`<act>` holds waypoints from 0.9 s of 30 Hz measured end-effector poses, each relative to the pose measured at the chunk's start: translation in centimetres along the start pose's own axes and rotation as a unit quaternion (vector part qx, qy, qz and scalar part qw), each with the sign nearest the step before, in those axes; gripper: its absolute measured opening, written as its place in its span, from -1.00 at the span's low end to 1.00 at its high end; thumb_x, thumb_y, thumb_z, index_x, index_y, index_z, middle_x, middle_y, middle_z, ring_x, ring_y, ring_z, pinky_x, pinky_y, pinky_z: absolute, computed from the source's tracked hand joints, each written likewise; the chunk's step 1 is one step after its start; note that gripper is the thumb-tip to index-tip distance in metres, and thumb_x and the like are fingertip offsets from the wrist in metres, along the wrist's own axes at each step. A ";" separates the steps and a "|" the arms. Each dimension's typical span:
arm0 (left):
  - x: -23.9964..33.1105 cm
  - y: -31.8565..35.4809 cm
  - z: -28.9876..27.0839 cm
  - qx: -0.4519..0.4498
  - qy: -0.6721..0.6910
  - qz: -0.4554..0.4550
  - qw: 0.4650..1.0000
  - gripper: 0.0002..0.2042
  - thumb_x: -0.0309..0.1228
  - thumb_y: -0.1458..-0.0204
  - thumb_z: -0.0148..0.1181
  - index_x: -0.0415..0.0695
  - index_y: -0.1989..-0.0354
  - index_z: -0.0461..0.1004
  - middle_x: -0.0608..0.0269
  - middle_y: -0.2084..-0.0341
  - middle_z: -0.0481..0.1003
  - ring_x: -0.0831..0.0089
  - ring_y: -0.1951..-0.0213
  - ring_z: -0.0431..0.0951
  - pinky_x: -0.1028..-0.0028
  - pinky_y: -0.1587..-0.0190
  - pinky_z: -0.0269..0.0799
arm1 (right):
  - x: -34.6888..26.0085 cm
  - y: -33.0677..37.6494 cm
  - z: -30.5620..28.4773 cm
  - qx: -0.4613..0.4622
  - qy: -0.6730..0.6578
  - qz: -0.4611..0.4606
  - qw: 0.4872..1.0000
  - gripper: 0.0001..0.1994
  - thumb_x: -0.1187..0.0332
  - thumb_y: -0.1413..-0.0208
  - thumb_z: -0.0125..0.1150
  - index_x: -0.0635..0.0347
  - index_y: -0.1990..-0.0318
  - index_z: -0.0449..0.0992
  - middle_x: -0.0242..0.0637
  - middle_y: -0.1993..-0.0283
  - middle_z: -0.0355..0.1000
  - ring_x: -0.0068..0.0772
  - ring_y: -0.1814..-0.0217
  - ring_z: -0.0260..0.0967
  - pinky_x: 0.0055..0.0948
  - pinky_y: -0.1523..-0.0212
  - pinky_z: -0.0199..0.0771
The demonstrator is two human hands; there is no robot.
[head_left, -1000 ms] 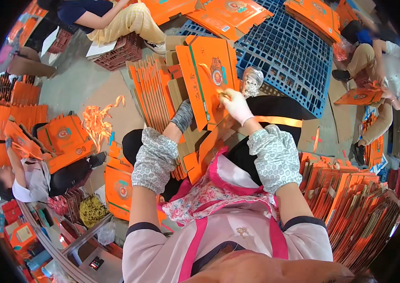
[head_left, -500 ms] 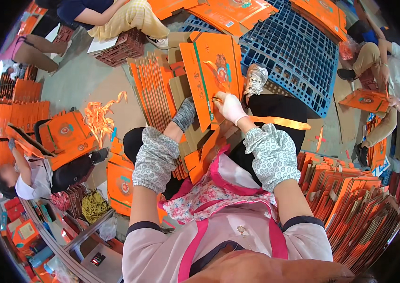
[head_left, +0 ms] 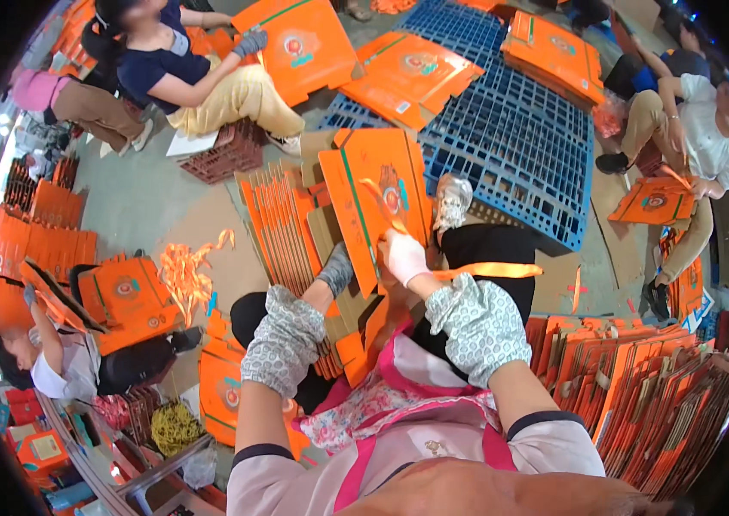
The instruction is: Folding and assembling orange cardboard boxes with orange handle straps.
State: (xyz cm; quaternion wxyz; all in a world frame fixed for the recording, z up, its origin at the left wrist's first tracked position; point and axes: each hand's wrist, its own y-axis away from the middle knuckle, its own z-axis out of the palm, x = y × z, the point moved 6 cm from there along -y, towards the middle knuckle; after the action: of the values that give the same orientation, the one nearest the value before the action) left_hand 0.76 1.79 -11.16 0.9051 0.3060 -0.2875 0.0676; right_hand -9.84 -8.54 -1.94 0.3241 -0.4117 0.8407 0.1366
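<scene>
Head view: since the earlier frame the flat orange carton (head_left: 377, 206) has tipped a little further upright on my lap and my right hand (head_left: 405, 256) has slid down its near edge. My right hand, in a white glove, has its fingers pinched shut on the orange handle strip (head_left: 485, 270), which trails off right across my dark trousers. My left hand (head_left: 336, 269), grey glove, grips the carton's lower left edge, fingers curled closed. I judge the strip only partly fitted; the end still hangs free. Lots left: a stack of flat cartons (head_left: 283, 228) just left of my knees, more standing in rows (head_left: 640, 387) near right. Loose strips (head_left: 184, 271) lie on the grey concrete floor (head_left: 141, 198). Far off sits a blue plastic pallet (head_left: 511, 146); other people sit around doing cartons.
</scene>
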 end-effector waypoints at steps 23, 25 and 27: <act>1.9 0.3 6.8 -0.119 -0.777 0.170 0.595 -0.78 -0.41 -0.10 -0.11 -0.09 0.12 0.41 0.24 0.12 0.46 0.33 0.12 0.44 0.38 0.06 0.36 | 2.4 0.6 -1.9 -0.123 -0.045 0.094 0.987 -0.75 0.21 0.00 0.09 0.12 0.22 0.49 -0.05 0.29 0.45 0.01 0.20 0.39 -0.17 0.18 0.39; 2.2 -0.1 5.3 -0.093 -0.712 0.144 0.681 -0.79 -0.41 -0.11 -0.10 -0.13 0.14 0.41 0.20 0.17 0.47 0.33 0.17 0.46 0.40 0.11 0.40 | 1.3 0.7 -2.2 -0.122 -0.043 0.086 0.988 -0.75 0.21 0.00 0.09 0.12 0.22 0.49 -0.05 0.29 0.45 0.01 0.20 0.39 -0.17 0.19 0.40; 1.8 -1.2 2.9 -0.035 -0.544 0.068 0.836 -0.80 -0.39 -0.11 -0.08 -0.14 0.14 0.39 0.23 0.20 0.46 0.33 0.22 0.43 0.40 0.15 0.38 | 0.8 0.7 -2.4 -0.118 -0.039 0.079 0.989 -0.75 0.21 0.00 0.09 0.12 0.21 0.49 -0.05 0.29 0.45 0.01 0.20 0.39 -0.17 0.19 0.40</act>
State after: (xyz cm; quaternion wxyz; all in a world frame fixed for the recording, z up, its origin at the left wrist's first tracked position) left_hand 1.18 -1.05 -8.90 0.6063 0.2411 -0.7555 -0.0586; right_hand -11.74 -9.79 -0.71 0.2939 -0.3736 0.8353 0.2761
